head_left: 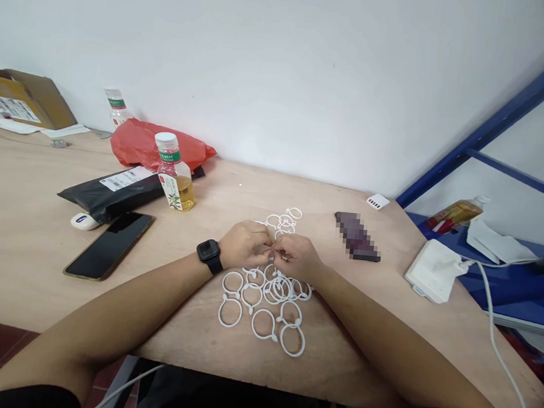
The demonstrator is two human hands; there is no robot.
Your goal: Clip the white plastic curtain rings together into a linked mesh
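Observation:
My left hand (245, 245), with a black smartwatch (208, 250) on its wrist, is closed in a pinch over the middle of the table. Its fingertips meet those of my right hand (298, 257), which is pinched too. Whatever sits between the fingertips is too small and covered to make out. White plastic curtain rings (229, 325), each with a small tab or eyelet, lie loosely around and below both hands. Several overlap just under the fingers, and a smaller group of rings (301, 214) lies beyond the hands. Some are partly hidden by my hands.
Left on the wooden table (19, 258) are a phone (109, 247), a white case (84, 221), a black parcel (106, 196), a drink bottle (177, 183) and a red bag (134, 144). To the right are a pixelated phone (357, 237) and a white charger (435, 272) with a cable.

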